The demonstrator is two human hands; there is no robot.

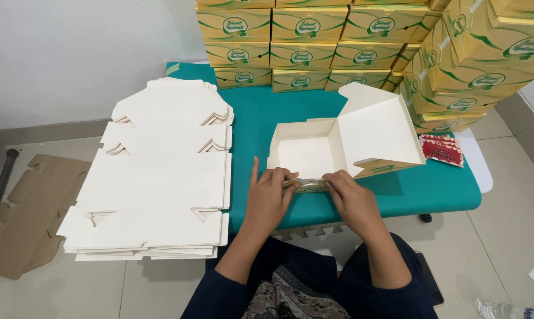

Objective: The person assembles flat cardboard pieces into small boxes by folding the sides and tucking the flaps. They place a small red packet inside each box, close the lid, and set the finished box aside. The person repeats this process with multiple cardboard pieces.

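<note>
Fingers of both hands pinch the near front wall of the half-folded white cardboard box point(314, 150) — left hand point(269, 198) and right hand point(351, 201) closed on the flap at its edge on the teal table point(432, 189). Uneven pressure could crease the wall or spring the tabs loose. Left lies a stack of flat white blanks point(160, 177); far back, yellow-green finished boxes point(338, 41) — a nudge might topple them.

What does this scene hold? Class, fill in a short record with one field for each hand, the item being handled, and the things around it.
left hand: presses the near wall of the box, fingers on its front flap
right hand: pinches the same flap
box: white inside, lid raised
flat blanks: stacked left of the box
finished boxes: yellow-green, piled behind
mat: teal
red packet: right of the box
</note>
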